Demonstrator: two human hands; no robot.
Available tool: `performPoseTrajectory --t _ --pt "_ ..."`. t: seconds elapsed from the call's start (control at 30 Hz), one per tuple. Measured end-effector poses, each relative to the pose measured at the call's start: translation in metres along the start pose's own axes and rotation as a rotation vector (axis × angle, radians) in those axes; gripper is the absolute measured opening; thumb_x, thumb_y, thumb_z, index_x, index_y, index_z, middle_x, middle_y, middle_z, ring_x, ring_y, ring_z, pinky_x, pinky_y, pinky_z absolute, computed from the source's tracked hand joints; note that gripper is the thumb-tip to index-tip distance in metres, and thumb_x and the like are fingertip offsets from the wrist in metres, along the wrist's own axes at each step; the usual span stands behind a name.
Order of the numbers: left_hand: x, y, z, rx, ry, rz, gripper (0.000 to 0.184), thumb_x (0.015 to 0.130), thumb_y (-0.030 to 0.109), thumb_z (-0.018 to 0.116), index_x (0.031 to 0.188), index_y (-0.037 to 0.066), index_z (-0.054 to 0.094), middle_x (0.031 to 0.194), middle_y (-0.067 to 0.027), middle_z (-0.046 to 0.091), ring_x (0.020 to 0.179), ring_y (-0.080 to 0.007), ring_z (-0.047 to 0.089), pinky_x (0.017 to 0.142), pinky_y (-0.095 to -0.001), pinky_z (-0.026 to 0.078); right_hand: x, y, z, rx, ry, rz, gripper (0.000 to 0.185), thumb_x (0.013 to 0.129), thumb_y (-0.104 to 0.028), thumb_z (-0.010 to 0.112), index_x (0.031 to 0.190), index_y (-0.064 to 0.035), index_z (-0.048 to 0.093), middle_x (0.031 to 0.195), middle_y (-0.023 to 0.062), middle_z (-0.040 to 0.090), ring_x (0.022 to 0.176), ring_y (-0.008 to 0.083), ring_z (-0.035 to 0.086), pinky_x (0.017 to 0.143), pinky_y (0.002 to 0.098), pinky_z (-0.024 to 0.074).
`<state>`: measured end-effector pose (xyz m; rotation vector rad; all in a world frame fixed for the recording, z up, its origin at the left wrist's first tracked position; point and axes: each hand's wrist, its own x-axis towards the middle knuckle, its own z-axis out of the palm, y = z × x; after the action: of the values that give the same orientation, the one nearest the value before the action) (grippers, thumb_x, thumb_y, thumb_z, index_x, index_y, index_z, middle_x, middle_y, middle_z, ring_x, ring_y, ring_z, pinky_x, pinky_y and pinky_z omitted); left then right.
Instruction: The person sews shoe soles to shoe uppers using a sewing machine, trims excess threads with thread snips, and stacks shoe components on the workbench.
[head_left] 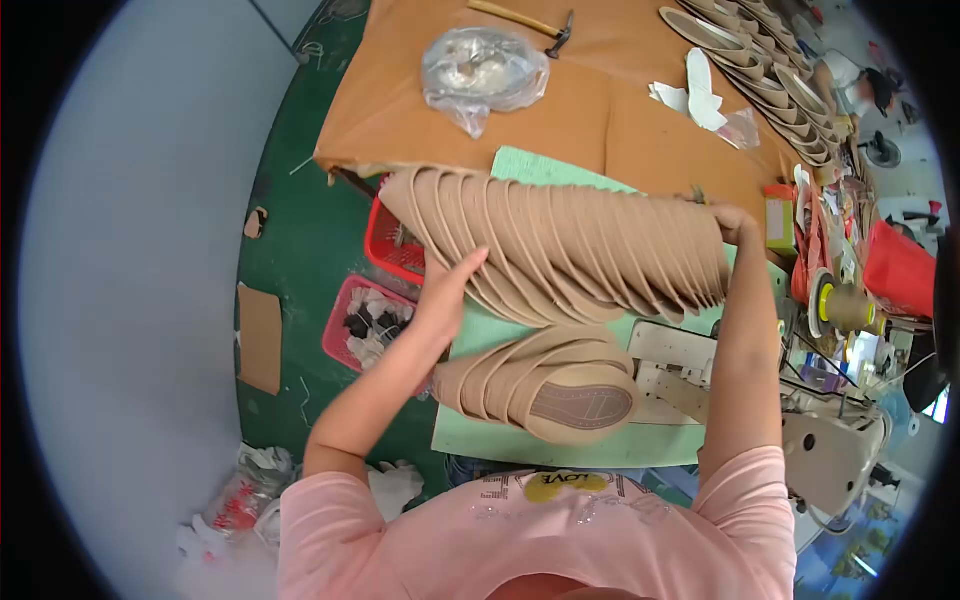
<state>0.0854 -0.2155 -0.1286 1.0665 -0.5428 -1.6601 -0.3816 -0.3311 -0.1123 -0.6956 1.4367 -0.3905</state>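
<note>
A long row of nested tan shoe uppers (570,240) lies across the pale green tabletop (560,455), spanning both my hands. My left hand (448,292) grips its left end, with the thumb over the near edge; the other fingers are mostly hidden underneath. At the right end, my right hand (738,224) is wrapped round the last pieces, its fingertips partly out of sight. Nearer my body rests a shorter stack of tan shoe pieces (500,380), its front one showing a brown patterned sole panel (582,405). Neither hand touches this stack.
Beyond is a brown-covered table (620,110) with a hammer (530,22), a plastic-wrapped bundle (480,70) and rows of tan shoes (770,90). A sewing machine (830,450) stands at right. Red (385,245) and pink (340,325) baskets sit at left.
</note>
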Motion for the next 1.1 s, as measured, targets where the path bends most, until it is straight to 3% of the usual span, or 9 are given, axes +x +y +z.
performPoseTrajectory --t 0.33,0.43,0.5,0.53,0.63,0.8,0.9,1.03,1.1 --pt "0.000 -0.006 0.044 0.319 0.310 0.041 0.097 0.076 0.015 0.073 0.141 0.002 0.003 0.141 -0.0189 0.024 0.129 -0.0283 0.029 0.108 -0.0374 0.023 -0.013 0.024 0.054 -0.139 0.152 -0.334 0.016 0.080 -0.010 0.067 0.094 -0.0039 0.065 0.094 0.0040 0.065 0.083 0.0121 0.060 0.074 0.0283 0.0498" --pt "-0.006 0.001 0.047 0.377 0.290 -0.011 0.104 0.075 0.019 0.073 0.142 0.002 -0.004 0.143 -0.0211 0.021 0.130 -0.0301 0.028 0.107 -0.0381 0.024 -0.008 0.048 0.050 -0.094 0.189 -0.309 0.014 0.080 -0.014 0.062 0.089 -0.0037 0.066 0.093 0.0046 0.064 0.084 0.0136 0.059 0.078 0.0294 0.0473" --pt "-0.005 -0.007 0.035 0.401 0.207 0.012 0.105 0.075 0.020 0.074 0.142 0.002 -0.004 0.142 -0.0214 0.021 0.129 -0.0308 0.029 0.107 -0.0386 0.025 -0.053 -0.011 0.093 0.065 0.318 -0.079 0.017 0.079 -0.016 0.058 0.088 -0.0034 0.066 0.092 0.0053 0.064 0.086 0.0151 0.057 0.082 0.0305 0.0447" --pt "-0.003 -0.013 0.028 0.457 0.171 0.058 0.105 0.074 0.020 0.075 0.142 0.002 -0.003 0.142 -0.0213 0.022 0.128 -0.0307 0.031 0.106 -0.0384 0.026 -0.071 -0.033 0.110 0.142 0.377 0.041 0.019 0.079 -0.018 0.057 0.087 -0.0032 0.066 0.091 0.0056 0.064 0.087 0.0158 0.057 0.083 0.0310 0.0434" --pt "0.004 -0.006 0.019 0.431 0.111 0.000 0.104 0.073 0.018 0.075 0.141 0.003 -0.002 0.141 -0.0206 0.024 0.127 -0.0293 0.033 0.105 -0.0374 0.027 -0.067 -0.024 0.107 -0.094 0.346 -0.181 0.028 0.079 -0.023 0.050 0.089 -0.0028 0.067 0.092 0.0059 0.064 0.092 0.0176 0.055 0.088 0.0312 0.0395" --pt "0.022 0.002 0.000 0.272 0.116 0.045 0.077 0.076 0.008 0.059 0.140 0.000 0.017 0.138 -0.0156 0.035 0.127 -0.0257 0.035 0.106 -0.0344 0.026 -0.033 0.017 0.110 -0.098 0.486 -0.425 0.019 0.077 -0.003 0.047 0.080 -0.0015 0.066 0.079 0.0039 0.065 0.074 0.0120 0.057 0.069 0.0286 0.0470" --pt "0.052 0.027 -0.034 0.216 0.097 -0.010 0.072 0.075 0.010 0.058 0.139 0.000 0.026 0.135 -0.0140 0.042 0.125 -0.0243 0.039 0.105 -0.0334 0.028 -0.046 -0.017 0.153 -0.110 0.513 -0.367 0.019 0.074 0.000 0.049 0.082 -0.0018 0.066 0.079 0.0072 0.066 0.075 0.0149 0.059 0.070 0.0285 0.0468" --pt "0.094 0.037 -0.083 0.111 0.057 -0.235 0.065 0.077 0.012 0.056 0.136 0.001 0.031 0.131 -0.0123 0.045 0.120 -0.0243 0.043 0.103 -0.0346 0.031 -0.063 -0.049 0.192 -0.751 0.514 -0.456 0.021 0.071 -0.004 0.058 0.090 0.0003 0.066 0.085 0.0168 0.067 0.076 0.0251 0.064 0.072 0.0328 0.0492" --pt "0.100 0.042 -0.077 0.170 0.041 -0.186 0.067 0.075 0.010 0.056 0.136 0.002 0.030 0.130 -0.0121 0.044 0.119 -0.0241 0.044 0.103 -0.0342 0.032 -0.062 -0.047 0.184 -1.062 0.536 -0.513 0.025 0.069 -0.005 0.061 0.094 -0.0017 0.066 0.089 0.0190 0.066 0.078 0.0287 0.064 0.073 0.0352 0.0493"
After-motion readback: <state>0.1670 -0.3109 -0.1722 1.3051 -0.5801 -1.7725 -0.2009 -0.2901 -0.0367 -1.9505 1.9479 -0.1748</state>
